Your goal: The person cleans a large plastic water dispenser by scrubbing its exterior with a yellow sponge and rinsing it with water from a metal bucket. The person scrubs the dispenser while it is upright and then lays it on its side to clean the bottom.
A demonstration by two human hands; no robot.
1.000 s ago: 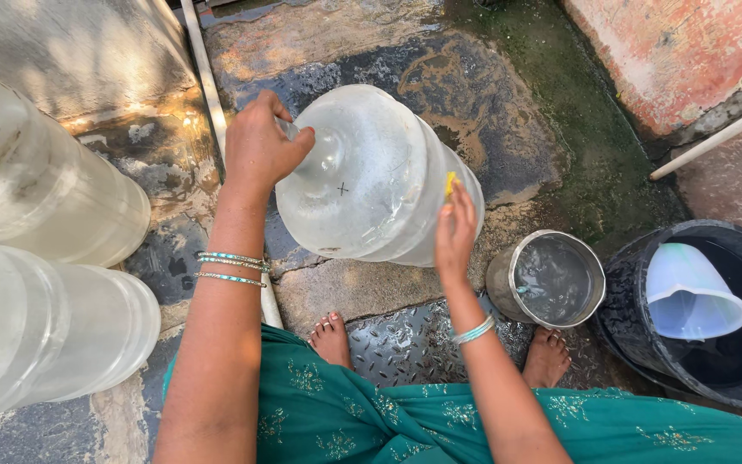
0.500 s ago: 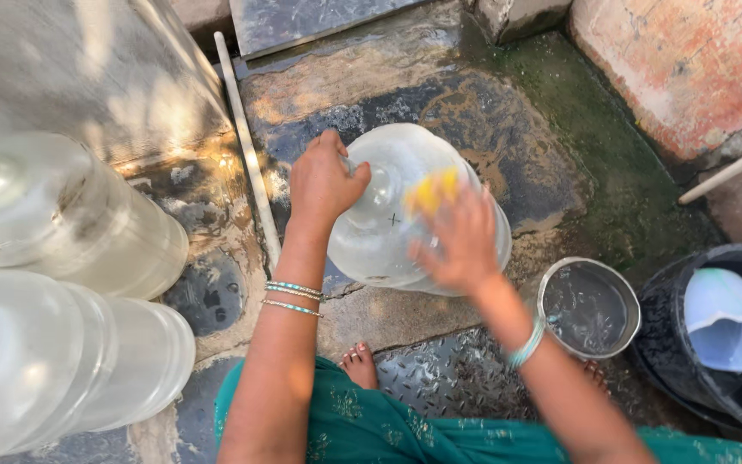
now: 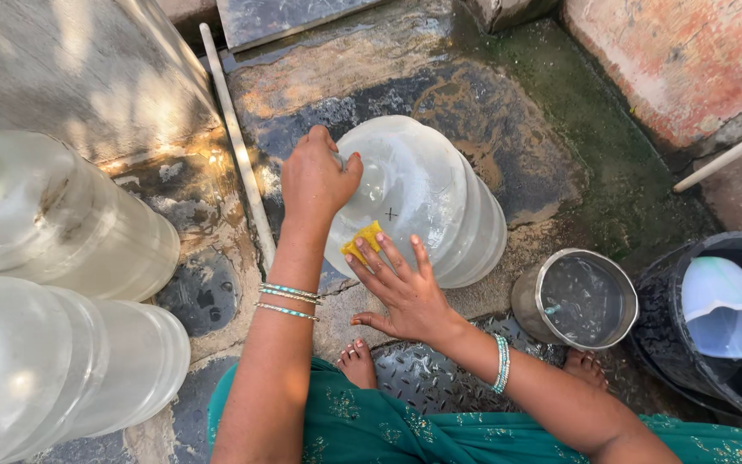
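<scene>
At frame centre the big clear water jug lies on wet stone; the left hand curls closed fingers around its neck; the right hand, fingers spread, presses a yellow sponge against it; a steel pot stands lower right.

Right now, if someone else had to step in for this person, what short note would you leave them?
Left hand: grip closed on the neck end of the large clear water jug, which lies tilted on the wet stone floor.
Right hand: fingers spread, pressing a yellow sponge against the jug's side.
Nearby: steel pot of water and a dark bucket holding a white scoop on the right; two more clear jugs on the left.
Done: sponge is on the jug. Left: how much is scrubbed cannot be told; the rest of the surface likely remains.
</scene>
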